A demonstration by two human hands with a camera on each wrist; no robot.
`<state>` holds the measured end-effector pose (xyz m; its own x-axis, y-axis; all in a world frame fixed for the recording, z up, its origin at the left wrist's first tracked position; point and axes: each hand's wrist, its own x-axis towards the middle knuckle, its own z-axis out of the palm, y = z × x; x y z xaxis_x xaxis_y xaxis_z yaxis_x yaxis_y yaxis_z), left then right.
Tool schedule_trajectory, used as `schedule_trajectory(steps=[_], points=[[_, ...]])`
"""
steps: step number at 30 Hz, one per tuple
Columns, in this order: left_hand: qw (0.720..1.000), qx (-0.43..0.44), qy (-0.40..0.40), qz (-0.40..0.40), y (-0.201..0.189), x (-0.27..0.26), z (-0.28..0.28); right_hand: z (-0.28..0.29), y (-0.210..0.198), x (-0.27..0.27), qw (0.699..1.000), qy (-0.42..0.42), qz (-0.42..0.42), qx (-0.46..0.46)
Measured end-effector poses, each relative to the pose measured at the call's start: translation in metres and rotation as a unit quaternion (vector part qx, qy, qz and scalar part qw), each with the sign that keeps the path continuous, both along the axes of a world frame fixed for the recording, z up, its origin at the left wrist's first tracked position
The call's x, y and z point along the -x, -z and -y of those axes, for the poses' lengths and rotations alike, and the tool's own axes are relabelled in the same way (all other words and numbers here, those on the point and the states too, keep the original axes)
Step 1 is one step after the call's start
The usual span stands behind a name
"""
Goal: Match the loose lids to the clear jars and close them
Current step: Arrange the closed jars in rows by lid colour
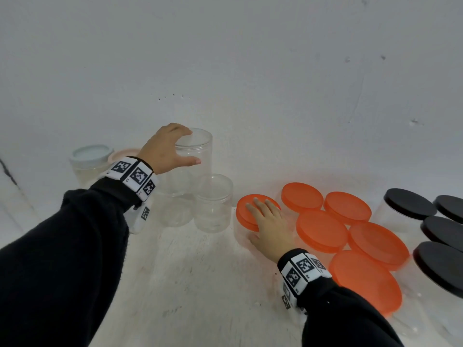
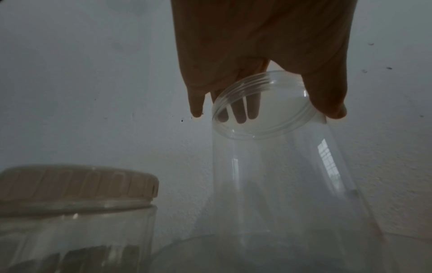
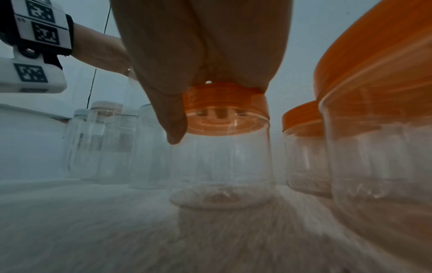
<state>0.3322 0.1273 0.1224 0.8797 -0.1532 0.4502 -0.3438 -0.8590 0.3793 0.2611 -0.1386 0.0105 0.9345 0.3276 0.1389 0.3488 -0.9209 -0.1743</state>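
Your right hand (image 1: pixel 269 221) lay across the orange lid (image 1: pixel 251 211) of the jar nearest the middle of the worktop (image 1: pixel 200 271), its grip set on that lid, thumb down the side. Five more orange-lidded jars (image 1: pixel 350 221) and the black-lidded ones (image 1: pixel 411 204) beside them looked closed. Your left hand (image 1: pixel 166 149) grasped the rim of the tall open jar (image 1: pixel 195 161); at least two lidless jars (image 1: pixel 214 204) remained, so most was done.
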Motion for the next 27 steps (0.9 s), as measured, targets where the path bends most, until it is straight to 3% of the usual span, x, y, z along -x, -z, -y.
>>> schedule_trajectory(steps=[2, 4, 6, 8, 11, 14, 20, 27], points=[[0.999, -0.036, -0.001, 0.015, 0.000, 0.004, 0.003, 0.000, -0.001, -0.002, 1.000, -0.002, -0.001, -0.005], [0.995, -0.052, 0.013, 0.083, 0.001, 0.015, 0.013, 0.000, -0.001, -0.002, 1.000, 0.009, 0.002, -0.020], [0.984, -0.057, 0.052, 0.160, 0.008, 0.032, 0.027, 0.000, 0.000, 0.000, 0.999, 0.026, 0.010, -0.024], [0.974, -0.069, 0.108, 0.187, 0.026, 0.050, 0.044, -0.001, 0.002, 0.001, 0.999, 0.034, 0.015, -0.026], [0.971, -0.086, 0.172, 0.140, 0.068, 0.064, 0.063, -0.002, 0.005, 0.001, 0.999, 0.033, 0.021, -0.033], [0.981, -0.103, 0.146, 0.080, 0.099, 0.060, 0.068, -0.004, 0.008, -0.002, 0.998, 0.033, 0.027, -0.043], [0.983, -0.155, 0.086, 0.054, 0.114, 0.050, 0.071, -0.006, 0.010, -0.008, 0.998, 0.038, 0.020, -0.055], [0.986, -0.131, 0.081, 0.057, 0.123, 0.047, 0.068, -0.009, 0.012, -0.014, 0.997, 0.043, 0.017, -0.062]])
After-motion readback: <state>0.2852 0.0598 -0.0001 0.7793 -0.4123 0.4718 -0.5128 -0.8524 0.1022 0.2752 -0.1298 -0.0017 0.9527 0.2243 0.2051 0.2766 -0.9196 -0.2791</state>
